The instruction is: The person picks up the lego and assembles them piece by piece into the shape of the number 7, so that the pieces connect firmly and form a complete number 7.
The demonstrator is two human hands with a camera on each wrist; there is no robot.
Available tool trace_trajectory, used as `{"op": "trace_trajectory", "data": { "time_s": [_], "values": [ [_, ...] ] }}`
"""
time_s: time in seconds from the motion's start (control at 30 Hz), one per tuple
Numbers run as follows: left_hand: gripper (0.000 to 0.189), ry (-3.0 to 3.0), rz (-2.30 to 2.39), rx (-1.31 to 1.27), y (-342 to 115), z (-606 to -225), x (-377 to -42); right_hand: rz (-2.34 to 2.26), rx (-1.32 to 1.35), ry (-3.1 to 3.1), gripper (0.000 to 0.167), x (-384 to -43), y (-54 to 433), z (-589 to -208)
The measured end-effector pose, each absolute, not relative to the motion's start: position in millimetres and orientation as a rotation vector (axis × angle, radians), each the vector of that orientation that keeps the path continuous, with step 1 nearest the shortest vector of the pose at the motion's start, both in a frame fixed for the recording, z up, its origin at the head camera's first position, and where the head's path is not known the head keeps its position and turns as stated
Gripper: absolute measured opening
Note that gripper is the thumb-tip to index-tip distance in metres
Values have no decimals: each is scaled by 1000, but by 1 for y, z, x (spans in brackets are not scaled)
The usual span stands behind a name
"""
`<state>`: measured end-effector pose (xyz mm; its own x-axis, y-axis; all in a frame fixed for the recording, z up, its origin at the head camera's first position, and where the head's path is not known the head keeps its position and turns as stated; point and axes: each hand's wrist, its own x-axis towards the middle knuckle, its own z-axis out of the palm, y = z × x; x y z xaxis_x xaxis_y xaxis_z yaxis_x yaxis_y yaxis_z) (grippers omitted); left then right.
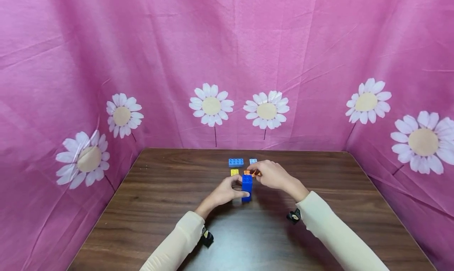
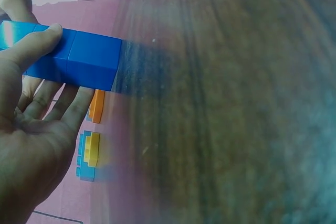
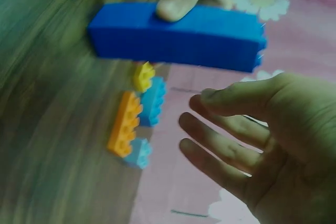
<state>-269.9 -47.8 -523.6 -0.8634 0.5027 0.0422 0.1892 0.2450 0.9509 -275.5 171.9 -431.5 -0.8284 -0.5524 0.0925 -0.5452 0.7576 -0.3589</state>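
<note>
An upright tower of dark blue toy bricks [image 1: 246,189], with seams between the bricks and studs on top, stands at the middle of the table. My left hand [image 1: 225,191] holds it from the left, thumb on the near side and fingers behind. My right hand [image 1: 273,175] hovers beyond the tower on the right, over an orange brick [image 3: 126,124] it partly hides in the head view. In the right wrist view its thumb and fingers are loosely bent, with nothing between them.
Behind the tower lie a yellow brick [image 1: 234,171], a longer light blue brick [image 1: 235,163] and a small pale blue brick [image 1: 253,160]. The brown wooden table [image 1: 159,192] meets a pink cloth [image 1: 241,46] with printed daisies at its back and sides.
</note>
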Motion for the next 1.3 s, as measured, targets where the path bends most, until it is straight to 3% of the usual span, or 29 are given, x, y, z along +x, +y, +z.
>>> {"op": "trace_trajectory", "data": {
  "time_s": [0.53,0.83,1.3],
  "values": [
    [30,2324,1588,705,-41,-521,-272,-773,-781,2962,26,-318,191,-483],
    [32,2313,1613,712,-34,-524,-271,-620,-789,3029,32,-317,185,-505],
    [34,2334,1577,731,-35,-525,-271,-608,-746,3063,25,-316,184,-519]
  ]
}}
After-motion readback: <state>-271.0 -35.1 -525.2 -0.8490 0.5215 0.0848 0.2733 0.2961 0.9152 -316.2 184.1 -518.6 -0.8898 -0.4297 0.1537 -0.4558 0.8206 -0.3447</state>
